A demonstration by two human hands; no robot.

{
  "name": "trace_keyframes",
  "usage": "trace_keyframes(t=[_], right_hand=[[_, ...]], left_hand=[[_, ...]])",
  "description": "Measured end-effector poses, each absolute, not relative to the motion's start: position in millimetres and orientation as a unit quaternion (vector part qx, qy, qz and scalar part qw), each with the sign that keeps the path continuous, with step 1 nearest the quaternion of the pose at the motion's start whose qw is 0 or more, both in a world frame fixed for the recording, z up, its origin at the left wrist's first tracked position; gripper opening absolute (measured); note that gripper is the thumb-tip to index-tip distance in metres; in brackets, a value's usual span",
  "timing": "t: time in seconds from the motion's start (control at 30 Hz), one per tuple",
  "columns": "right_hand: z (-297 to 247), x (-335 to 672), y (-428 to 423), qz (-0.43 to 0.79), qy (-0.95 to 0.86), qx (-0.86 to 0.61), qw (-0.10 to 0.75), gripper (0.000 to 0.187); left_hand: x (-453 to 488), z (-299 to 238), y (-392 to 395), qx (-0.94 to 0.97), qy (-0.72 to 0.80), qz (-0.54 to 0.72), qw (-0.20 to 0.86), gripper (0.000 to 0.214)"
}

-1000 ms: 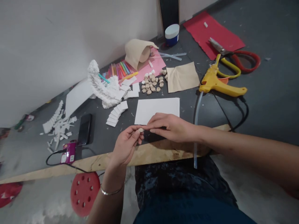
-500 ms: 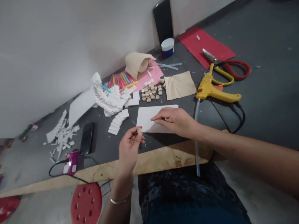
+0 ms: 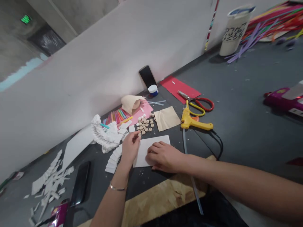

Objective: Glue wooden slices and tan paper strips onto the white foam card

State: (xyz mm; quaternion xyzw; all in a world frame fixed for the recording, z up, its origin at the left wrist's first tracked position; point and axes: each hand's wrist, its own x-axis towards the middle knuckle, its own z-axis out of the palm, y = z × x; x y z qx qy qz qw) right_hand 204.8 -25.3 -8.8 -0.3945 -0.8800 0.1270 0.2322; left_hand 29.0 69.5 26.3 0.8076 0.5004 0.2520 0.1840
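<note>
My left hand (image 3: 129, 148) pinches a small round beige piece (image 3: 139, 135) between thumb and fingertips, beside the left edge of a white card (image 3: 142, 159). My right hand (image 3: 164, 156) rests low over the card, its fingers curled together and pointing down. Whatever those fingertips may hold is hidden. Just beyond lies a cluster of similar beige pieces (image 3: 145, 126) with a few white ones. A square of beige cloth (image 3: 167, 119) is to their right. Overlapping white cards (image 3: 113, 160) fan out left of my left wrist.
A yellow glue gun (image 3: 193, 122) with a long glue stick (image 3: 187, 148) lies right, near red-and-yellow-handled scissors (image 3: 197, 104) and red cloth (image 3: 181, 88). White fluffy material (image 3: 104, 135), crayon-like sticks (image 3: 115, 116), a dark phone (image 3: 80, 183) and white scraps (image 3: 50, 179) lie left.
The view has swung up and right, bringing in a cup and coloured strips. My left hand has moved forward with the beige piece; my right hand has lowered, fingers curling over the card.
</note>
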Motion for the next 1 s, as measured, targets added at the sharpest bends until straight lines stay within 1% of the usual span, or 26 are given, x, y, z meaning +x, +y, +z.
trace_keyframes(t=[0.1, 0.23, 0.3, 0.4, 0.57, 0.73, 0.77, 0.87, 0.93, 1.0], right_hand=[[-9.2, 204.5, -23.9, 0.117, -0.883, -0.394, 0.227, 0.038], [-10.0, 203.4, -23.0, 0.109, -0.883, -0.396, 0.228, 0.036], [-9.3, 203.4, -23.0, 0.111, -0.883, -0.398, 0.224, 0.036], [-6.8, 204.1, -23.3, 0.114, -0.884, -0.397, 0.218, 0.037], [-6.1, 204.3, -23.2, 0.110, -0.884, -0.397, 0.219, 0.036], [-8.1, 203.7, -24.2, 0.106, -0.885, -0.398, 0.218, 0.032], [-7.6, 203.9, -25.0, 0.110, -0.886, -0.396, 0.216, 0.031], [-4.1, 204.8, -28.7, 0.128, -0.886, -0.395, 0.205, 0.029], [-1.5, 205.1, -31.3, 0.139, -0.885, -0.399, 0.195, 0.029], [-0.5, 205.0, -33.4, 0.147, -0.884, -0.402, 0.185, 0.029]], left_hand=[[43.7, 21.4, 89.0, 0.829, 0.487, 0.232, 0.150, 0.029], [59.3, 20.2, 103.0, 0.819, 0.501, 0.227, 0.166, 0.035], [64.7, 22.0, 107.8, 0.824, 0.499, 0.216, 0.158, 0.026], [70.2, 26.6, 114.5, 0.849, 0.480, 0.186, 0.115, 0.002], [69.1, 42.0, 119.3, 0.849, 0.486, 0.197, 0.061, 0.016], [31.7, 59.5, 105.4, 0.824, 0.515, 0.238, 0.007, 0.039], [18.5, 60.7, 99.6, 0.822, 0.512, 0.248, -0.007, 0.038], [-27.0, 58.7, 74.0, 0.799, 0.535, 0.272, -0.042, 0.020], [-57.3, 54.6, 50.8, 0.773, 0.577, 0.259, -0.042, 0.020], [-83.5, 48.9, 26.0, 0.749, 0.621, 0.230, -0.026, 0.028]])
